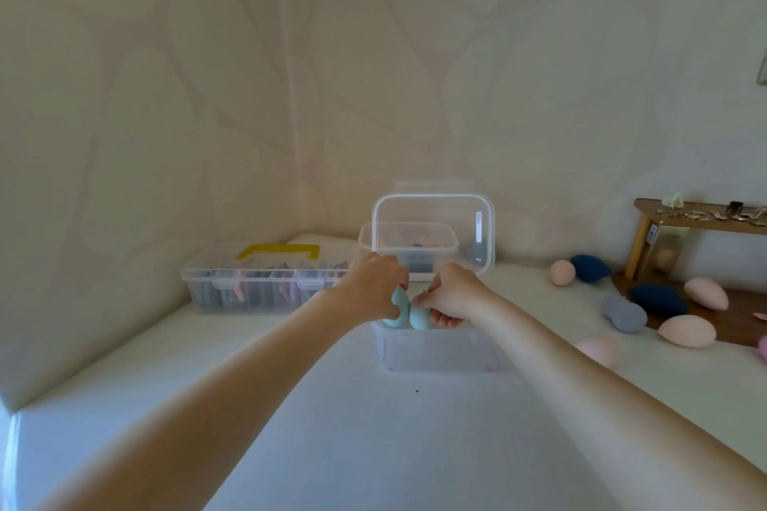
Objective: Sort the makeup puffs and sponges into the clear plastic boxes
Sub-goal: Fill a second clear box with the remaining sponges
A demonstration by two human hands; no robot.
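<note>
Hovering over the clear box (440,348), the left hand (369,288) and right hand (454,295) are each gripping a teal sponge (419,317).

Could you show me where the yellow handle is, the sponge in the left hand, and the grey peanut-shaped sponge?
Yellow handle (278,250): head view, on the middle of its top bar.
Left-hand teal sponge (397,305): head view, on its visible rounded side.
Grey peanut-shaped sponge (622,314): head view, at its narrow waist.

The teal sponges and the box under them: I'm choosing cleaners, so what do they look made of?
Teal sponges: apparently soft foam, matte, without glare; each hand grips one. Open box: clear plastic, slightly frosted, since the white surface shows through its wall.
</note>
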